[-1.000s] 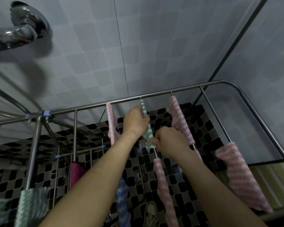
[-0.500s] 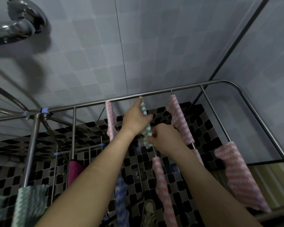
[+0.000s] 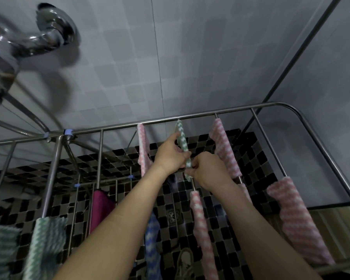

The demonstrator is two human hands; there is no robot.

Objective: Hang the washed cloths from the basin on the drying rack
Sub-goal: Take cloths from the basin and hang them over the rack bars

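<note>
The left grip (image 3: 169, 157) is clamped on the green zigzag cloth (image 3: 181, 138), thumb on the near side and fingers curled behind it. The right grip (image 3: 207, 170) pinches the same cloth lower down, just beside the left, and the two almost touch. The cloth is folded narrow over a cross rod of the steel drying rack (image 3: 190, 117), with its upper end close to the rack's far rail.

A first pink cloth (image 3: 142, 146) hangs on the rod left of the green one, and a second pink cloth (image 3: 223, 146) hangs on the rod to its right, both near the far rail. A third pink cloth (image 3: 202, 229) hangs nearer the camera on the green cloth's rod, with bare rod showing between the two. A fourth pink cloth (image 3: 297, 223) hangs near the rack's right edge.

A blue zigzag cloth (image 3: 153, 239) hangs under the left forearm. A magenta cloth (image 3: 99, 207) hangs lower in the frame, and two green cloths (image 3: 45, 245) lie over the near left corner.

Below the rack is a black mosaic floor (image 3: 257, 178) with a floor drain (image 3: 173, 216) and a shoe (image 3: 183, 263). A chrome shower fitting (image 3: 49, 37) juts from the tiled wall at upper left.
</note>
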